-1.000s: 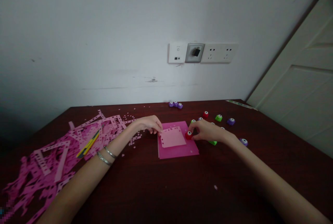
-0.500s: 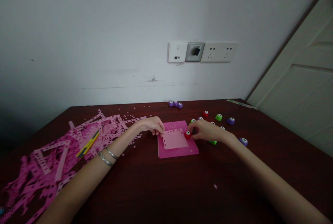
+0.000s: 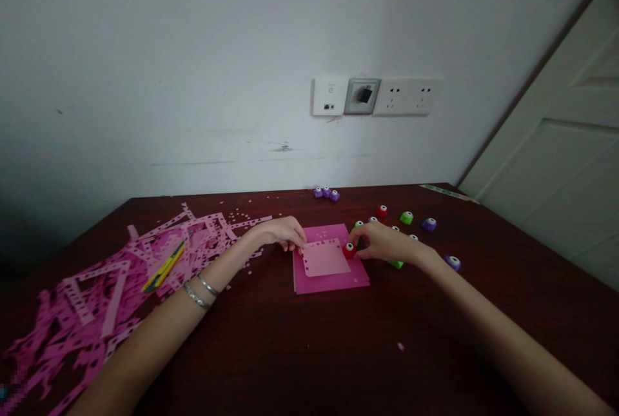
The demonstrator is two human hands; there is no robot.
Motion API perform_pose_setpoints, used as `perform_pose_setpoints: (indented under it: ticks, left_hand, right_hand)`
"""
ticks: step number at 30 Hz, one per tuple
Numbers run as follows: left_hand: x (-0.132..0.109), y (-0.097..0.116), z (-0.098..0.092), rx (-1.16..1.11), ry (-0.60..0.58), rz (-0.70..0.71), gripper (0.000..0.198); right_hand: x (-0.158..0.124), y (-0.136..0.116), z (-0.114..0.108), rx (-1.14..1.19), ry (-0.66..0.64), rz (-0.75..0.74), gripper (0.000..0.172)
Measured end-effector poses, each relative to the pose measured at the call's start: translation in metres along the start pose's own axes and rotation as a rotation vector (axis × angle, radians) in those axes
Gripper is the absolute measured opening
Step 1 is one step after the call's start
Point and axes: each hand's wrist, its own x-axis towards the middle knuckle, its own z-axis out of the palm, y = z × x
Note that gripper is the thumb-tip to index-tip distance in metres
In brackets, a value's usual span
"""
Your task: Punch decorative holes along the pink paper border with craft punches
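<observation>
A small light pink paper square [image 3: 326, 257] with punched edges lies on a darker pink sheet [image 3: 333, 280] on the dark wooden table [image 3: 309, 351]. My left hand [image 3: 283, 233] pinches the square's left edge, fingers closed. My right hand [image 3: 384, 242] grips a small red paper punch [image 3: 349, 249] set on the square's right edge. Two bracelets [image 3: 199, 289] sit on my left wrist.
Several small punches, red [image 3: 382, 211], green [image 3: 406, 217] and purple [image 3: 428, 224], stand behind and beside my right hand; more purple ones [image 3: 325, 194] sit near the wall. A heap of punched pink paper strips [image 3: 97, 293] and a yellow utility knife [image 3: 164, 267] lie at left. Wall sockets [image 3: 377, 97] are above.
The light pink square has shifted slightly right and toward the red punch under my hands. Over the last half second almost nothing moves.
</observation>
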Motion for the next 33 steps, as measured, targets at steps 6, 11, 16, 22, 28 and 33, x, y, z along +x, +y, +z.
perform_pose_setpoints:
  ticks: [6, 11, 16, 22, 28, 33]
  left_hand:
    - [-0.001, 0.000, -0.001, -0.030, -0.021, 0.000, 0.024]
    - [-0.001, -0.001, -0.002, -0.039, -0.025, -0.016, 0.024]
    - [-0.003, 0.001, -0.001, -0.049, -0.022, -0.028, 0.020]
    - [-0.002, 0.000, -0.001, -0.045, -0.028, -0.030, 0.022]
    - [0.001, 0.000, 0.001, -0.032, -0.025, 0.002, 0.022]
    - [0.002, 0.005, 0.010, 0.102, 0.064, 0.075, 0.019]
  right_hand:
    - [0.000, -0.001, 0.000, -0.002, 0.003, -0.005, 0.025]
    - [0.000, 0.000, 0.001, 0.006, 0.003, -0.009, 0.025]
    - [0.000, 0.000, 0.001, -0.006, 0.009, -0.009, 0.025]
    - [0.000, 0.001, 0.001, -0.002, 0.015, -0.021, 0.025]
    - [0.000, 0.000, 0.000, 0.007, 0.001, -0.023, 0.024]
    - [0.000, 0.000, 0.000, 0.014, 0.000, -0.023, 0.023]
